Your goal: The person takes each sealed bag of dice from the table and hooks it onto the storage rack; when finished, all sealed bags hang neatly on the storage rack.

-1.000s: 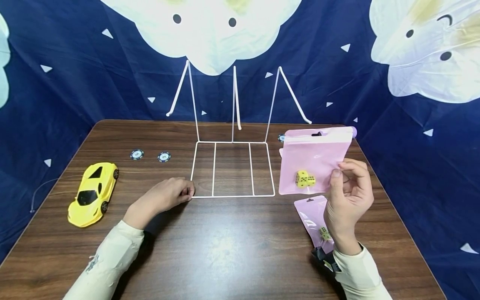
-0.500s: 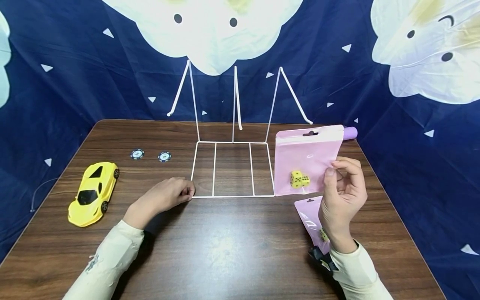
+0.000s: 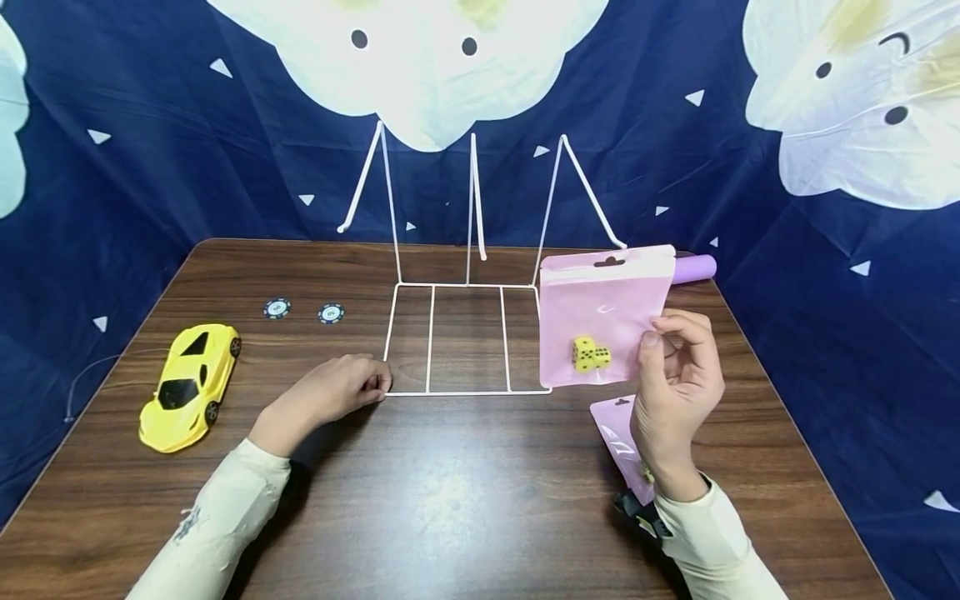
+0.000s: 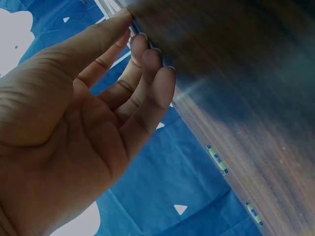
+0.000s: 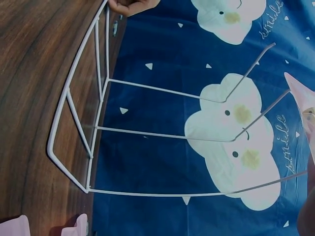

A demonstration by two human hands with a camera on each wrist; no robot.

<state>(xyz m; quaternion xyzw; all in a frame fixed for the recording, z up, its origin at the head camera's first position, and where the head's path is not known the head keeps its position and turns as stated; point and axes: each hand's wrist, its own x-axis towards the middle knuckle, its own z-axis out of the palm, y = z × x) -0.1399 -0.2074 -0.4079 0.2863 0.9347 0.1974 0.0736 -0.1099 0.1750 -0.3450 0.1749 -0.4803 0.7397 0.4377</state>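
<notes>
Clerk: Head view. Item one?

Checker: Pink pouch (image 3: 607, 304), hang hole at the top, yellow dice (image 3: 588, 355) inside. Right hand (image 3: 678, 387) pinches its right edge between thumb and fingers, above the table (image 3: 450, 500), near the right end of a white wire rack (image 3: 468, 285). Whether pouch and hook touch, I cannot tell.

Clerk: Left hand (image 3: 330, 396)?

Checker: Thumb and fingers together on the rack's front left corner.

Clerk: Remainder?

Checker: Second pouch (image 3: 618, 429), flat on the table, partly hidden by the right wrist. Purple cylinder (image 3: 693, 269), partly behind the held pouch. Two chips (image 3: 331, 313), left of the rack. Yellow toy car (image 3: 191, 387), far left. Blue backdrop (image 3: 660, 50), cloud prints.

Clerk: Left wrist view.

Checker: Left hand, palm showing, thumb tip against the white bars; other fingers bent. Both chips at the table's edge.

Clerk: Right wrist view.

Checker: Rack, three uprights with angled arms; left hand at its far corner. Held pouch, one corner only, at the right margin. Pink pieces on the table, lower left.
</notes>
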